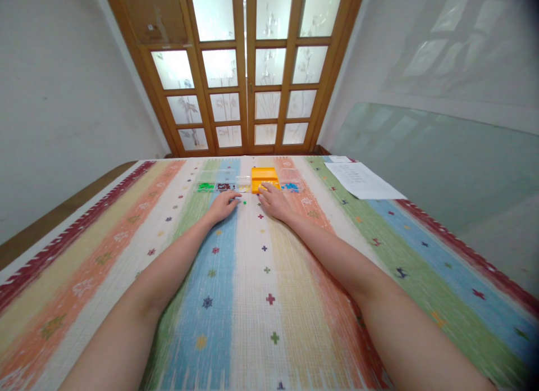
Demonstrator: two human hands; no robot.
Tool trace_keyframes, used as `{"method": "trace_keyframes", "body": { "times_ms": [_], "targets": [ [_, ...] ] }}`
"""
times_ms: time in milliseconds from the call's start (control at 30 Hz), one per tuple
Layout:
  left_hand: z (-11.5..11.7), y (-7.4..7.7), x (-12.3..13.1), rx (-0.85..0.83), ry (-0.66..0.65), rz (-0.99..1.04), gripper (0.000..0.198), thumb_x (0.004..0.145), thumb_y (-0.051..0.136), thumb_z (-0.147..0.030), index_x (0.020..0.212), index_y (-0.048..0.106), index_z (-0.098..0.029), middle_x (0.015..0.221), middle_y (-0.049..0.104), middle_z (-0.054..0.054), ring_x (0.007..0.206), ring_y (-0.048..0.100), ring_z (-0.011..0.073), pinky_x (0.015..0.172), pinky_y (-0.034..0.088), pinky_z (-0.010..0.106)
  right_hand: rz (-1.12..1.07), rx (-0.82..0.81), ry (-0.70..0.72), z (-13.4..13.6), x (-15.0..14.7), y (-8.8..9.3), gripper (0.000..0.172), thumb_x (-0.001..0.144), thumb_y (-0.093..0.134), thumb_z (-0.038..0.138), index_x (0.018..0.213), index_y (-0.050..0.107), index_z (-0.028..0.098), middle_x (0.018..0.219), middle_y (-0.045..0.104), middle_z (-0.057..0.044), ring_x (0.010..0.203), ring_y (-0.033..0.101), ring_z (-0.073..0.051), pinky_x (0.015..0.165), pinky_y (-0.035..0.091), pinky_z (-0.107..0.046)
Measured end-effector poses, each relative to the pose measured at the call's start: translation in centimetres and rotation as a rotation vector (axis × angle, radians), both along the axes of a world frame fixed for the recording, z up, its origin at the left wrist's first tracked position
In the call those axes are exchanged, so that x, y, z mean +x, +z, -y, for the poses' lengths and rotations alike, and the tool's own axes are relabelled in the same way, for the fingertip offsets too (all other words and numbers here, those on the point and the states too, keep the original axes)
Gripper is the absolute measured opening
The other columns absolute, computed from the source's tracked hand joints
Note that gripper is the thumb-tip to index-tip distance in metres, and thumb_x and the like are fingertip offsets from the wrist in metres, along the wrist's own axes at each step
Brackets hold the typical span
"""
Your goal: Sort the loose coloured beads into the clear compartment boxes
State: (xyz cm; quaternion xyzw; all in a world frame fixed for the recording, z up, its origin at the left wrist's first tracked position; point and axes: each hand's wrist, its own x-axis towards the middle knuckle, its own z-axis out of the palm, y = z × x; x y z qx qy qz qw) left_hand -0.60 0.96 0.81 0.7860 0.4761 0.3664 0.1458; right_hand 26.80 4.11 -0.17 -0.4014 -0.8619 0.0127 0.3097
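An orange-yellow plastic box (264,172) stands with its lid up at the far middle of the table. My right hand (273,201) is at its front edge, fingers apart and reaching over the near compartment, where small pale pieces show. To the left, my left hand (224,206) lies on the cloth with loosely bent fingers, and nothing shows in them. Clear trays flank the box: green pieces (206,186), dark red pieces (225,187) and yellow pieces (244,188) on the left, blue pieces (290,187) on the right. One small green piece (245,203) lies between my hands.
A striped tablecloth (252,301) covers the table. White printed paper (364,180) lies at the far right. Against the right wall leans a pale glass sheet (425,160). Wooden doors with frosted panes (227,107) stand beyond the far edge.
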Motion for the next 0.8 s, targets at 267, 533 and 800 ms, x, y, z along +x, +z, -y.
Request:
{"method": "trace_keyframes", "body": {
  "times_ms": [267,533,800],
  "targets": [
    [1.4,0.8,1.0,0.085,-0.201,-0.315,0.03,0.099,0.055,-0.026,0.115,0.08,-0.023,0.126,0.075,0.009,0.121,0.063,0.0284,0.113,0.045,0.048,0.03,0.0,0.04,0.1,0.0,-0.2,0.037,0.107,0.05,0.032,0.137,0.067,0.019,0.152,0.057,-0.015,0.147,0.047,-0.028,0.123,0.039,-0.051],
    [1.1,0.3,0.2,0.084,-0.166,-0.304,0.032,0.098,0.056,-0.025,0.121,0.078,-0.025,0.125,0.075,0.008,0.122,0.062,0.0275,0.114,0.045,0.047,0.079,0.01,0.122,0.3,-0.2,-0.2,0.042,0.108,0.049,0.035,0.144,0.063,0.02,0.153,0.056,-0.014,0.145,0.049,-0.027,0.123,0.04,-0.048],
    [0.8,-0.1,-0.3,0.042,-0.079,-0.176,0.03,0.097,0.057,-0.027,0.118,0.078,-0.026,0.119,0.077,0.008,0.116,0.067,0.0284,0.11,0.049,0.047,0.065,-0.005,0.162,0.4,-0.1,-0.2,0.041,0.105,0.054,0.03,0.143,0.064,0.019,0.152,0.057,-0.015,0.144,0.05,-0.028,0.121,0.042,-0.049]
  ]
}}
